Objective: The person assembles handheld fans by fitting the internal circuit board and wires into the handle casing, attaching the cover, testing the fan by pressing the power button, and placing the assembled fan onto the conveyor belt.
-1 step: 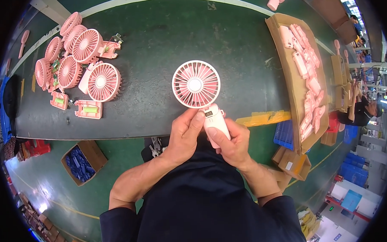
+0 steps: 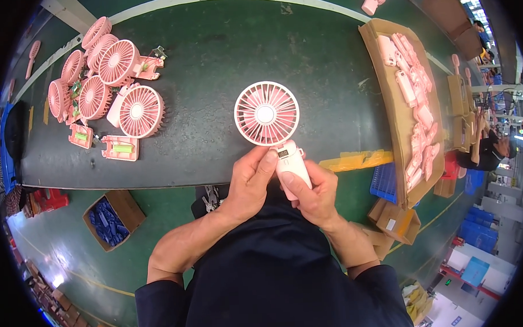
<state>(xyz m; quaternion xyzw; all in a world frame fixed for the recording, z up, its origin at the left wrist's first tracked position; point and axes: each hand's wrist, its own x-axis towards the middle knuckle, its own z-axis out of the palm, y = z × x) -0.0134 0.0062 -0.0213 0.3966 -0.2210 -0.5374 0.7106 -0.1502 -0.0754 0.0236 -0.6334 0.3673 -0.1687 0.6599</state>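
A pink handheld fan [image 2: 266, 114] is held upright over the near edge of the dark worktable [image 2: 214, 136], its round grille up and its handle toward me. My right hand [image 2: 315, 191] wraps the handle, thumb across its front. My left hand [image 2: 251, 178] pinches the fan at the neck, just under the grille, with thumb and fingertips. A small dark display window [image 2: 283, 153] shows near the top of the handle. At the left of the table lies a cluster of fan heads [image 2: 118, 62], some with opened handles, green parts and wires exposed.
On the right stands a shallow cardboard tray [image 2: 389, 95] of pink handle parts. Yellow tape [image 2: 356, 161] marks the table edge beside it. A cardboard box [image 2: 128, 209] with blue pieces sits on the floor at left. Another person [image 2: 491, 149] is at the far right.
The fan has shifted very slightly to the right in the picture. Both hands keep the same grip on it.
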